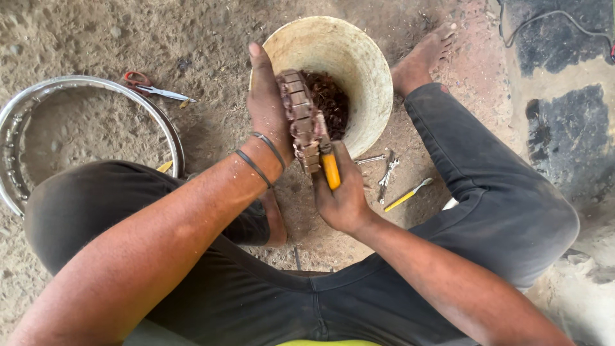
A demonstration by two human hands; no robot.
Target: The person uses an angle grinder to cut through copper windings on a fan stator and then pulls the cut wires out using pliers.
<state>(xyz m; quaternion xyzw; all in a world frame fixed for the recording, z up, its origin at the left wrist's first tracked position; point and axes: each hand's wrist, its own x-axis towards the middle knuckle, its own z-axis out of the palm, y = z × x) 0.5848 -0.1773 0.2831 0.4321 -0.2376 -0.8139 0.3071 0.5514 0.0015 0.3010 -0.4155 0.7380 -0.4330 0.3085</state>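
Observation:
My left hand (268,106) grips a round, rusty-brown motor stator (300,118) with toothed segments, holding it on edge over a pale plastic bucket (365,70). My right hand (343,195) is closed on a yellow-handled tool (330,168), its tip pressed into the stator's lower teeth. Inside the bucket lies a heap of dark reddish copper wire scraps (332,99). Two dark bands circle my left wrist.
I sit on dirt ground in dark trousers, with my bare feet beside the bucket. A shiny metal wheel rim (168,131) lies at left, red-handled scissors (150,86) beyond it. Small spanners (386,170) and a yellow screwdriver (409,194) lie right of my hand.

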